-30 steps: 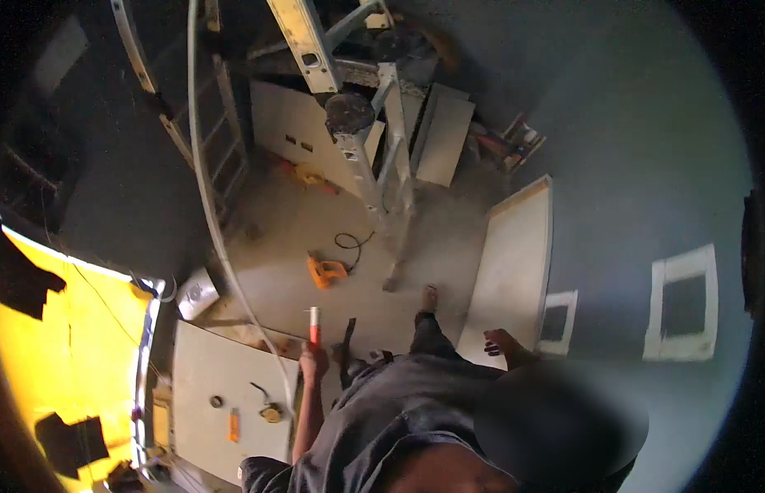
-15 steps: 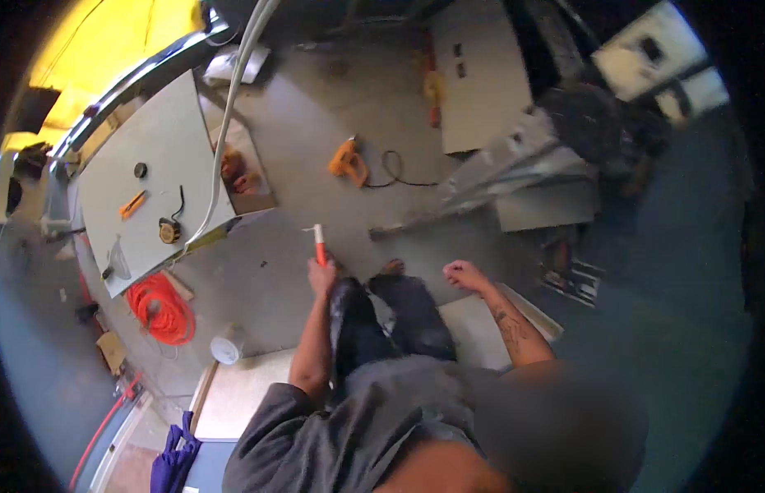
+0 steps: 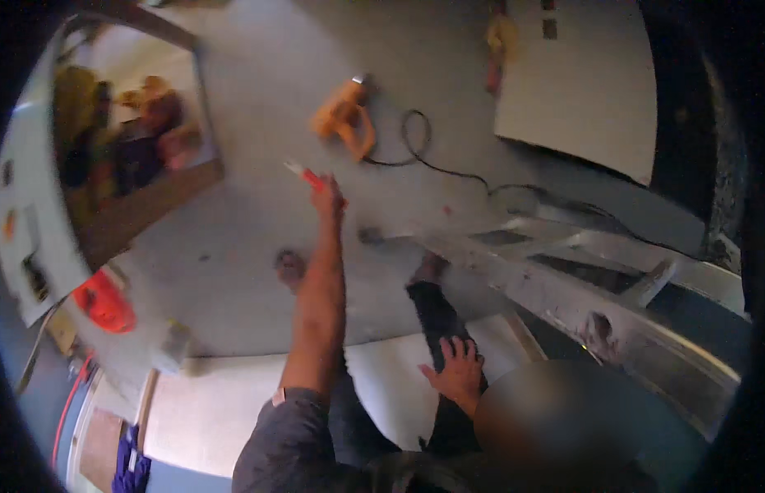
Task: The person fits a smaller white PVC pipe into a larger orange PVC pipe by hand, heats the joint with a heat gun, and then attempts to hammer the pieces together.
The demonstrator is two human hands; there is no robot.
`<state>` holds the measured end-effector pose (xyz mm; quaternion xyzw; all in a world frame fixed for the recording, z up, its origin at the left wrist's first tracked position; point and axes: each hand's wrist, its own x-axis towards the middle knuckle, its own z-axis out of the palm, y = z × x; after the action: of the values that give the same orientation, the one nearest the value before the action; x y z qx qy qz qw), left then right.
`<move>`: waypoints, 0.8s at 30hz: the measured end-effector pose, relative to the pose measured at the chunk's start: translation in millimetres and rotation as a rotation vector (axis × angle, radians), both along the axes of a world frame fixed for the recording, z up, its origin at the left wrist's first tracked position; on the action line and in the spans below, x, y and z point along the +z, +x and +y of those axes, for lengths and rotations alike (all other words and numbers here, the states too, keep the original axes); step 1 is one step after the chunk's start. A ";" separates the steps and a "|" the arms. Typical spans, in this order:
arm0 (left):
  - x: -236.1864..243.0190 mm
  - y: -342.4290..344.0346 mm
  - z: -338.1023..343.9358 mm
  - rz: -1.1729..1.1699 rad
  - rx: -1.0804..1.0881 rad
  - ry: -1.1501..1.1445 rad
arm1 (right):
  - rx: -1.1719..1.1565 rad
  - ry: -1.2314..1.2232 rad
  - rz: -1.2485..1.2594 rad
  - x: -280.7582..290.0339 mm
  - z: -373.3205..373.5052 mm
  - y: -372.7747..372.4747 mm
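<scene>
My left hand (image 3: 329, 200) is closed around a slim red-orange stick-shaped tool (image 3: 310, 177) with a pale, narrow tip. My left arm reaches forward over the grey floor. Beyond the tip lies an orange corded power tool (image 3: 341, 119), apart from my hand; motion blur hides its exact kind. Its black cord (image 3: 417, 123) loops and runs off to the right. My right hand (image 3: 456, 370) rests with fingers spread on my dark trouser leg (image 3: 441, 319) near the knee, holding nothing.
A metal ladder (image 3: 555, 292) slants across the right side. A pale panel (image 3: 580, 82) stands far right. At left are an open-sided cabinet (image 3: 152, 201) with things inside and an orange-red coil (image 3: 103, 302). A pale board (image 3: 218, 403) lies near me.
My left hand has moved forward toward the power tool with the red-orange tool. My right hand has come down onto my leg and spread its fingers. My view has dropped closer to the floor.
</scene>
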<state>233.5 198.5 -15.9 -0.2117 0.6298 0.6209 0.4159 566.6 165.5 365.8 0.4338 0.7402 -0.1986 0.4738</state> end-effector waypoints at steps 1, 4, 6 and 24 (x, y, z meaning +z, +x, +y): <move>-30.5 8.2 26.5 0.143 0.138 -0.031 | -0.005 0.017 -0.051 -3.7 7.1 1.4; -91.6 21.6 94.0 0.458 0.236 -0.076 | 0.005 0.031 0.027 -12.3 29.9 7.1; -125.9 42.6 115.2 0.777 0.336 -0.204 | 0.079 0.038 0.067 -10.4 30.5 14.4; 91.4 -5.2 170.1 0.245 0.166 0.465 | 0.123 0.118 0.087 -7.3 16.2 48.0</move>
<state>228.3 368.6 75.5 -0.0847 0.4966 0.8017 0.3218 614.6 181.8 358.4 0.4055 0.7957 -0.1441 0.4262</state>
